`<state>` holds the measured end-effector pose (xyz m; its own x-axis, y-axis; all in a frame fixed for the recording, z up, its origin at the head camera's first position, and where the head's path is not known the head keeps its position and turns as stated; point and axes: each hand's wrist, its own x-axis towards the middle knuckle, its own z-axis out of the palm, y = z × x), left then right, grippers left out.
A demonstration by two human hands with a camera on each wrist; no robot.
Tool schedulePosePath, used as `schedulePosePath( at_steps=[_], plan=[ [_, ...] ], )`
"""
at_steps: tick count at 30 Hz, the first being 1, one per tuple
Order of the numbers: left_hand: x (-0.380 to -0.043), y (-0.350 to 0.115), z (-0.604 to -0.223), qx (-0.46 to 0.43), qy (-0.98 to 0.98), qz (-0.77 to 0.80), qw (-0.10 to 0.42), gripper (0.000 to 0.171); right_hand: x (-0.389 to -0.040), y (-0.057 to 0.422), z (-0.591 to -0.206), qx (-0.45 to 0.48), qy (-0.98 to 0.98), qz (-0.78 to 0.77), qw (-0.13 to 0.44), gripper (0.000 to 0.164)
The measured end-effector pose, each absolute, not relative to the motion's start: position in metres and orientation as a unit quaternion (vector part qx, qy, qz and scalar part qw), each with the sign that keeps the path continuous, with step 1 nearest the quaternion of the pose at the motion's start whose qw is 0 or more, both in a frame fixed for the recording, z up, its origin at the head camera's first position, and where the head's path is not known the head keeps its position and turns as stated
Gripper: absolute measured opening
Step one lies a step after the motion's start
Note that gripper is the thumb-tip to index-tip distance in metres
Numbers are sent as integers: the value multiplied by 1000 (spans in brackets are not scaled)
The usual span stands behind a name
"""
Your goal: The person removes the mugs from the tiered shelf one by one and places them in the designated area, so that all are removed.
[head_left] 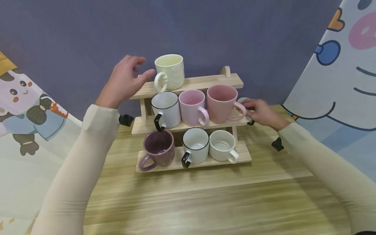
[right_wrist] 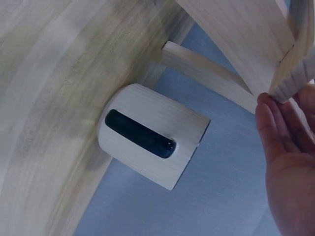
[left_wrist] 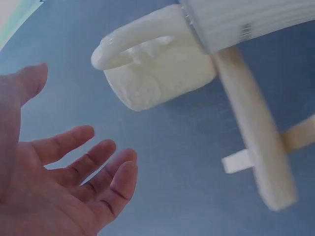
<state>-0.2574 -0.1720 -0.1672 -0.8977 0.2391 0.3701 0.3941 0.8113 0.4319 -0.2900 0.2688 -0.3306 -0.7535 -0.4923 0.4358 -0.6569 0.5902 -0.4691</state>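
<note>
Hovering just beside the pale yellow ceramic mug (head_left: 173, 75) with raised decoration, my left hand (head_left: 124, 78) has its fingers spread and holds nothing. My right hand (head_left: 265, 114) has its fingers bent at the right end of the three-tier pale wooden rack's (head_left: 202, 83) middle shelf (head_left: 141, 126) and seems to grip it, though I cannot make out the thumb.

I judge the arranging to be mostly done: seven mugs stand on the rack. The pale yellow one is on the top shelf (head_left: 144, 93). A ribbed white mug with black trim (head_left: 166, 112), a lilac-pink mug (head_left: 190, 111) and a larger rose-pink mug (head_left: 218, 106) line the middle shelf. Below are a plum-purple mug (head_left: 161, 153), a white black-rimmed mug (head_left: 199, 148) and a low cream cup (head_left: 218, 148).

What is left may be one white black-handled mug (right_wrist: 160, 123), upright on the wood-grain table (head_left: 176, 195) just beside the rack. Whether it belongs on a tier, I cannot tell.
</note>
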Motion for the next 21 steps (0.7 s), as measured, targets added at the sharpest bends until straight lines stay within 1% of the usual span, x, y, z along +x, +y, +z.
schedulePosePath(
  at_steps=[4, 7, 10, 21],
  plan=[
    [-272, -154, -151, -150, -953, -238, 110, 77, -293, 269, -330, 336, -881, 301, 142, 10],
    [-280, -143, -145, -146, -959, -229, 80, 82, -294, 268, -329, 341, -880, 303, 135, 10],
    [-285, -137, -141, -145, -964, -213, 62, 87, -295, 265, -329, 337, -881, 308, 127, 11],
    [-302, -125, -129, -124, -977, -167, 35, 92, -297, 258, -329, 363, -872, 296, 143, 9]
  ],
)
